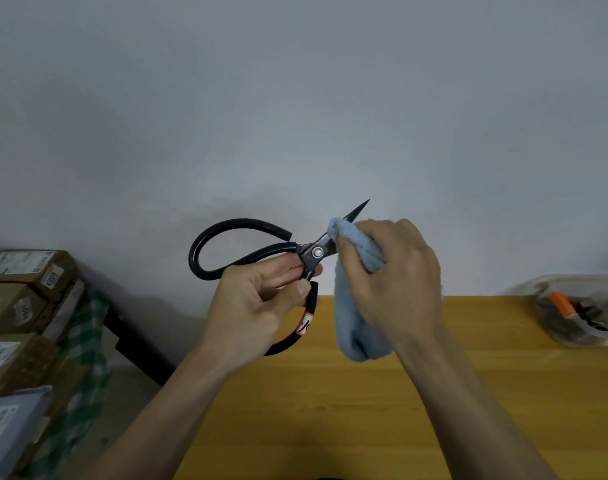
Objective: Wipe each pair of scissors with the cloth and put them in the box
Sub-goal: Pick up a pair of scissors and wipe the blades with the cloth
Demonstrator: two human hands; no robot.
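Your left hand (257, 299) grips the black scissors (261, 258) near the pivot, fingers curled around one handle | your right hand (392, 278) holds the blue cloth (356, 327) pinched around the blades, tip pointing up-right | both are raised above the yellow counter (330, 410) | cardboard boxes (21, 306) stand at your left

Black scissors (247, 251), pale blue cloth (356, 327), yellow wood-grain table (330, 410), green-checked fabric (87, 341).

A white label on the topmost brown cardboard box (32, 268), at the left edge, reads 6023. The other labels are too blurred to read.
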